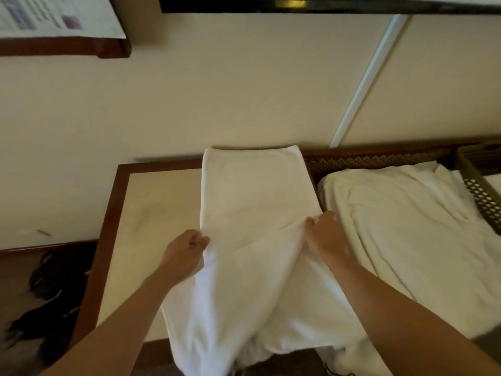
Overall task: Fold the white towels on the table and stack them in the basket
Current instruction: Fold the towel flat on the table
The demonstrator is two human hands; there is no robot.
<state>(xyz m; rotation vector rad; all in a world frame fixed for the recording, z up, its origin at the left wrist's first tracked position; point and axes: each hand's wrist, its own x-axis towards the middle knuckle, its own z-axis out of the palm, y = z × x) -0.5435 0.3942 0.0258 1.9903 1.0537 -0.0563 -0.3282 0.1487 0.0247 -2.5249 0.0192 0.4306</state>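
A long white towel (252, 202) lies lengthwise on the cream-topped table (151, 202), its far end against the wall and its near end hanging over the front edge. My left hand (184, 253) pinches the towel's left edge about midway along. My right hand (325, 234) grips the right edge at the same level, with cloth bunched in the fingers. A brown woven basket (479, 196) stands at the far right, holding something white.
A heap of loose white towels (406, 229) covers the surface to the right, between the table and the basket. Dark items (54, 294) lie on the floor at the left. A framed notice (54, 20) hangs on the wall.
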